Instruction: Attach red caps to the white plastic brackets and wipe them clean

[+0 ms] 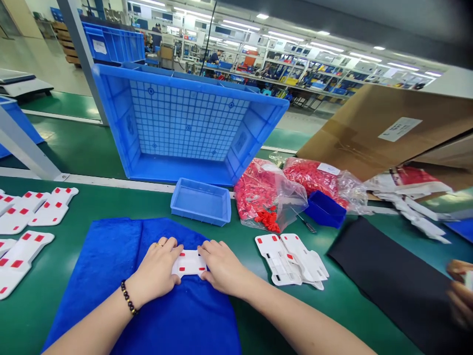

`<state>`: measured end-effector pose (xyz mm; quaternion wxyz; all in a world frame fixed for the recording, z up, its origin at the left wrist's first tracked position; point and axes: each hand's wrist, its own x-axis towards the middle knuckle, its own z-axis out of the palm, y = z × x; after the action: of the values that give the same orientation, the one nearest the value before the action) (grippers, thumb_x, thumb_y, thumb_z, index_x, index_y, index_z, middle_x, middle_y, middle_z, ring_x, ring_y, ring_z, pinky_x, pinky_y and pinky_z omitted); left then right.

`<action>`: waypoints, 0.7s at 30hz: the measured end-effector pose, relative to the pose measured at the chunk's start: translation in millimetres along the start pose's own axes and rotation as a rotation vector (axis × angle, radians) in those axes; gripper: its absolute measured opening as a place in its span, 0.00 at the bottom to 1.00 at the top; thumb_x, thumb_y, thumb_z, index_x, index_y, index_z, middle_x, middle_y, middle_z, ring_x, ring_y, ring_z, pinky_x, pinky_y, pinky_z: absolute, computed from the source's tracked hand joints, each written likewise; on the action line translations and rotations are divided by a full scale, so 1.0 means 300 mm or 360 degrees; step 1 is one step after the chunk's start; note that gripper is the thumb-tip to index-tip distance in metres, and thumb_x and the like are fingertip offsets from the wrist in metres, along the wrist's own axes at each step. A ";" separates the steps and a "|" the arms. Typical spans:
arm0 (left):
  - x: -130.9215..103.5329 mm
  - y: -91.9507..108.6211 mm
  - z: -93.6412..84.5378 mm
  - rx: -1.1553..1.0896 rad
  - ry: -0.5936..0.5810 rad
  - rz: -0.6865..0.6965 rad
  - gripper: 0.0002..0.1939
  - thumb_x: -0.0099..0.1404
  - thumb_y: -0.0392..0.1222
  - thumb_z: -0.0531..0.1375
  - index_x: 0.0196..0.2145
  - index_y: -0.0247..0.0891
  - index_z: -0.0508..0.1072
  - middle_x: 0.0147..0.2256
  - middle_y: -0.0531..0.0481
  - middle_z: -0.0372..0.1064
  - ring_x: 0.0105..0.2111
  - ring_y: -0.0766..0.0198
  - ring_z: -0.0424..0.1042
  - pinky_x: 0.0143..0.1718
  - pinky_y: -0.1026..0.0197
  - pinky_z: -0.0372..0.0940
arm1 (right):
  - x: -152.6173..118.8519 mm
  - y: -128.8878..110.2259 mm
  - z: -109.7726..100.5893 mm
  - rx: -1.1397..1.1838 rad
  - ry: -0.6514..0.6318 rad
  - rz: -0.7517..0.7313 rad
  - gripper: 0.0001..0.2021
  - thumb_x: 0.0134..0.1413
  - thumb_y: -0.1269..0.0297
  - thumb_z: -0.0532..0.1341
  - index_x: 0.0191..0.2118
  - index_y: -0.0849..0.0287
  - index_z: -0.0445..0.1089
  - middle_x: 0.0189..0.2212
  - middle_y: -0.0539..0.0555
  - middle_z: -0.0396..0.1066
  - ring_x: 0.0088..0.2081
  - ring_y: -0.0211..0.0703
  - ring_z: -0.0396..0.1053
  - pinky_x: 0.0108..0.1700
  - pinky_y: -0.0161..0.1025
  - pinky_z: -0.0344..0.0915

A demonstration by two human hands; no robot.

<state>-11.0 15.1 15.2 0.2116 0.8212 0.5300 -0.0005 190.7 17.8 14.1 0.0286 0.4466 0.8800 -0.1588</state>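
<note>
A white plastic part with red inserts [190, 263] lies on the blue cloth [195, 315] between my two hands. My left hand [158, 264], with a beaded bracelet at the wrist, closes its fingers and thumb on the part's left end. At the right end, my right hand [223, 268] grips it the same way. Both ends are covered by my fingers. Several similar white parts [291, 261] lie in an overlapping pile to the right of the cloth. More white parts with red inserts [22, 256] rest at the left of the green bench.
Behind the cloth stands a small blue tray [201, 202], with a large tilted blue crate [188, 118] beyond. Bags of red pieces [271, 192], a dark blue bin [325, 209] and a cardboard box [384, 128] are at right. Another person's hand [461, 291] is over a black mat [391, 276].
</note>
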 end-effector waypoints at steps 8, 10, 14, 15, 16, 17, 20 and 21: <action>0.003 0.004 0.000 -0.0024 -0.0005 -0.0033 0.31 0.47 0.41 0.61 0.51 0.44 0.64 0.47 0.45 0.60 0.48 0.51 0.57 0.45 0.52 0.55 | -0.003 -0.011 0.011 0.0011 -0.0042 0.0083 0.25 0.47 0.61 0.60 0.52 0.62 0.59 0.44 0.61 0.63 0.44 0.51 0.59 0.44 0.45 0.53; 0.004 0.005 0.001 -0.0038 -0.0013 -0.0046 0.31 0.47 0.41 0.61 0.51 0.43 0.64 0.47 0.45 0.60 0.48 0.50 0.56 0.46 0.52 0.55 | 0.000 -0.012 0.007 0.0007 -0.0057 0.0083 0.25 0.47 0.60 0.61 0.52 0.62 0.59 0.43 0.60 0.63 0.44 0.51 0.58 0.43 0.45 0.53; 0.001 -0.004 0.003 -0.0021 0.0010 0.0002 0.32 0.46 0.42 0.62 0.51 0.43 0.64 0.47 0.45 0.61 0.47 0.50 0.57 0.46 0.52 0.56 | 0.001 -0.012 0.009 0.0020 -0.0039 0.0107 0.26 0.46 0.60 0.62 0.52 0.61 0.60 0.44 0.60 0.64 0.44 0.51 0.59 0.44 0.45 0.53; -0.001 -0.010 0.005 -0.0011 0.0025 0.0034 0.33 0.46 0.43 0.62 0.52 0.43 0.63 0.47 0.46 0.61 0.48 0.50 0.57 0.46 0.52 0.56 | 0.000 -0.012 0.011 0.0025 -0.0020 0.0116 0.27 0.45 0.60 0.62 0.52 0.61 0.60 0.44 0.60 0.64 0.44 0.51 0.59 0.44 0.45 0.54; -0.004 -0.017 0.008 -0.0004 0.0042 0.0069 0.34 0.46 0.44 0.62 0.52 0.43 0.62 0.48 0.46 0.61 0.48 0.50 0.57 0.47 0.51 0.55 | 0.000 -0.013 0.012 0.0033 0.0001 0.0121 0.27 0.45 0.60 0.62 0.53 0.61 0.60 0.44 0.60 0.64 0.44 0.51 0.59 0.44 0.45 0.54; -0.007 -0.027 0.013 0.0000 0.0056 0.0107 0.35 0.46 0.45 0.63 0.53 0.43 0.61 0.49 0.45 0.61 0.49 0.50 0.56 0.48 0.51 0.55 | -0.001 -0.014 0.011 0.0047 0.0017 0.0117 0.28 0.44 0.60 0.63 0.53 0.61 0.60 0.44 0.59 0.64 0.45 0.51 0.59 0.44 0.45 0.55; -0.010 -0.058 0.032 -0.0001 0.0077 0.0179 0.39 0.45 0.46 0.63 0.55 0.42 0.58 0.52 0.45 0.59 0.52 0.49 0.54 0.51 0.51 0.52 | -0.005 -0.005 -0.007 0.0145 0.0049 0.0072 0.29 0.42 0.57 0.64 0.52 0.59 0.61 0.44 0.58 0.66 0.44 0.50 0.60 0.44 0.43 0.57; -0.010 -0.066 0.038 -0.0002 0.0080 0.0186 0.40 0.44 0.46 0.64 0.55 0.42 0.58 0.52 0.45 0.59 0.53 0.49 0.54 0.52 0.50 0.51 | -0.008 0.006 -0.017 0.0203 0.0056 0.0033 0.30 0.41 0.56 0.65 0.52 0.58 0.62 0.44 0.57 0.66 0.44 0.49 0.61 0.44 0.42 0.57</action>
<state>-27.0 15.5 -1.5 0.1985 0.8504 0.4862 0.0327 194.1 18.5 18.9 -0.0139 0.4594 0.8638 -0.2064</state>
